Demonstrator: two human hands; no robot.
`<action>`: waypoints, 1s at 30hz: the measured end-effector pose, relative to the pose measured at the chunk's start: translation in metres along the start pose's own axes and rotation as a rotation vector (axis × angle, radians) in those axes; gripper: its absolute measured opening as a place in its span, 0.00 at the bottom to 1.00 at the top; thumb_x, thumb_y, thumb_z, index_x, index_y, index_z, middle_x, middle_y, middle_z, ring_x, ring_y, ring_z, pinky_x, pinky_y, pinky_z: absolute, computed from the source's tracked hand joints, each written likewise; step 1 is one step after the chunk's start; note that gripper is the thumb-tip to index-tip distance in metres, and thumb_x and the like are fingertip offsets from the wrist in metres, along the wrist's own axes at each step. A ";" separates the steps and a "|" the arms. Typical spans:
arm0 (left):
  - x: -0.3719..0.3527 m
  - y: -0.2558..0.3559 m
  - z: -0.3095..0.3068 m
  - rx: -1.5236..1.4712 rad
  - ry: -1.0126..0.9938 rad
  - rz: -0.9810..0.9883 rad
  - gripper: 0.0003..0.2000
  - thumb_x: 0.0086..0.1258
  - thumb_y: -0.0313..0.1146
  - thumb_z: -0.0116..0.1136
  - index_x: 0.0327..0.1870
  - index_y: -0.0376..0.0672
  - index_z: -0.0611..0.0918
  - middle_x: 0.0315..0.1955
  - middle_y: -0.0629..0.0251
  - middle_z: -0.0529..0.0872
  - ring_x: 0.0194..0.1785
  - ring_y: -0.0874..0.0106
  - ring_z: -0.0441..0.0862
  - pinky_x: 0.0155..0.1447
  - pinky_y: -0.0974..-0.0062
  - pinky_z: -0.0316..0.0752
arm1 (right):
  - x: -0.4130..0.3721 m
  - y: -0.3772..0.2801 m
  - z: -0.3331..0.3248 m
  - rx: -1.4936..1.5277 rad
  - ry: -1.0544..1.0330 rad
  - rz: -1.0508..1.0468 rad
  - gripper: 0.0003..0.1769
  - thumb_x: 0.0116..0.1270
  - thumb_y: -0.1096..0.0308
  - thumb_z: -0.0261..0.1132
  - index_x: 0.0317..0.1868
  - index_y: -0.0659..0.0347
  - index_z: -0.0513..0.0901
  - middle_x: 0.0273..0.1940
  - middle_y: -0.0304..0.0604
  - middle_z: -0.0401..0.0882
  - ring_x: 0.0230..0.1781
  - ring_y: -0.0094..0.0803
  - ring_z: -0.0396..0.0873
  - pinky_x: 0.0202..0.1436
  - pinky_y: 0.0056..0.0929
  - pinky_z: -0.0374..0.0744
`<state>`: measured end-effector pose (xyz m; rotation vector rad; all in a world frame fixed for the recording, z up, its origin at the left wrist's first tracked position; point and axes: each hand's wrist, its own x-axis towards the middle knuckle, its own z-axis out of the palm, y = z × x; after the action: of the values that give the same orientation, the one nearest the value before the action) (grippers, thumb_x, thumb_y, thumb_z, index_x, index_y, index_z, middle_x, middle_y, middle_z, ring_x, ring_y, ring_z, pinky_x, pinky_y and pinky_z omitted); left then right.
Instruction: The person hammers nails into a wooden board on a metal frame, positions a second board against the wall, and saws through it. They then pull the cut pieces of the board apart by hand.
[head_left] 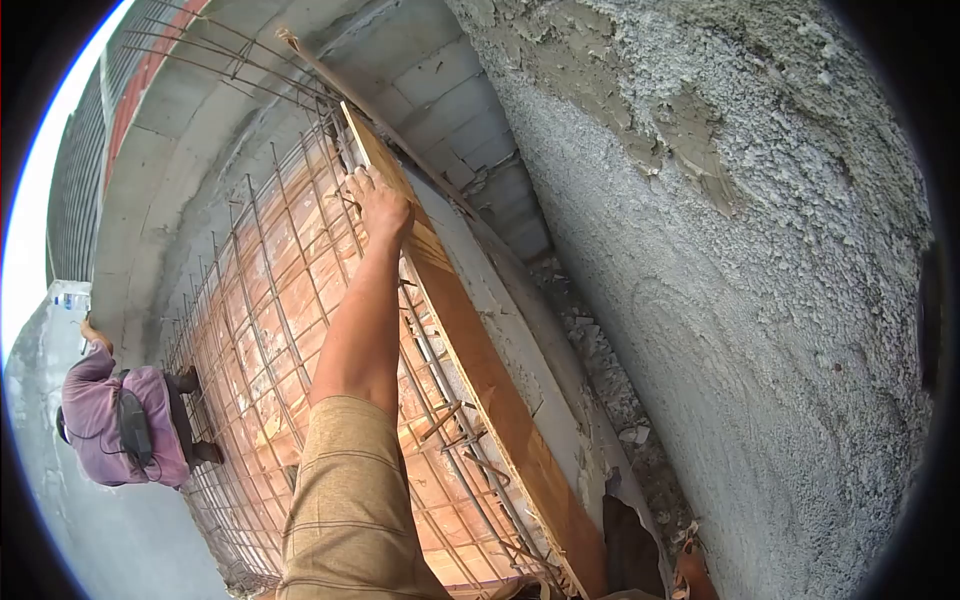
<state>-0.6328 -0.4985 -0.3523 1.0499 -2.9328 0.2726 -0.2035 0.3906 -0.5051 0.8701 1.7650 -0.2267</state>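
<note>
Standing well off to the left of the wooden board (490, 390), a pale grey wall (45, 370) is marked with a small blue-and-white patch (70, 297), on which any writing is too small to be read. Along the board's left side, a grid of steel bars (270, 270) is spread over orange-brown panels (255, 365), and several bars are crowded close against the board's edge. Just beside the board's right side, a grey concrete strip (525, 350) is seen, with broken rubble (600, 350) strewn beyond it; farther right of the board, the space is closed off by a rough grey wall (740, 330), on which smoother mortar patches (690, 150) are borne. Past the board's upper end, a block wall (450, 110) is shown. Well to the left of the board, across the grid, a co-worker in a purple top (115, 420) is seen from behind. Near the board's upper end, its left edge is partly covered by the left hand (377, 205), above a bare forearm and a tan sleeve (345, 500). The fingers (357, 182) are bent and set near one another over that edge, and the board is touched; how firmly it is clamped cannot be told.
</note>
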 end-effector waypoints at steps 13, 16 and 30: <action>-0.188 -0.042 -0.123 -0.964 0.111 0.135 0.30 0.79 0.43 0.57 0.75 0.34 0.69 0.69 0.37 0.74 0.75 0.50 0.70 0.77 0.59 0.64 | -0.097 0.022 -0.012 0.376 -0.060 -0.203 0.14 0.74 0.66 0.61 0.41 0.72 0.75 0.20 0.48 0.76 0.11 0.38 0.76 0.12 0.39 0.72; -0.305 -0.069 -0.162 -1.326 0.033 -0.046 0.24 0.81 0.36 0.56 0.72 0.32 0.72 0.63 0.45 0.81 0.66 0.59 0.80 0.67 0.66 0.76 | -0.152 -0.033 -0.041 0.440 -0.121 -0.427 0.16 0.77 0.68 0.58 0.60 0.67 0.74 0.22 0.42 0.73 0.14 0.32 0.74 0.15 0.36 0.73; -0.809 -0.126 -0.141 -0.808 -0.281 -0.399 0.26 0.73 0.42 0.63 0.65 0.30 0.79 0.58 0.37 0.83 0.65 0.46 0.79 0.69 0.54 0.72 | -0.421 -0.121 -0.069 -0.094 -0.007 -1.746 0.30 0.69 0.68 0.63 0.71 0.66 0.73 0.45 0.62 0.86 0.45 0.56 0.87 0.54 0.40 0.81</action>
<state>0.0668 -0.0623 -0.2515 1.5079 -2.4886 -1.0324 -0.2796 0.1559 -0.1363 -0.9523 2.0257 -1.2020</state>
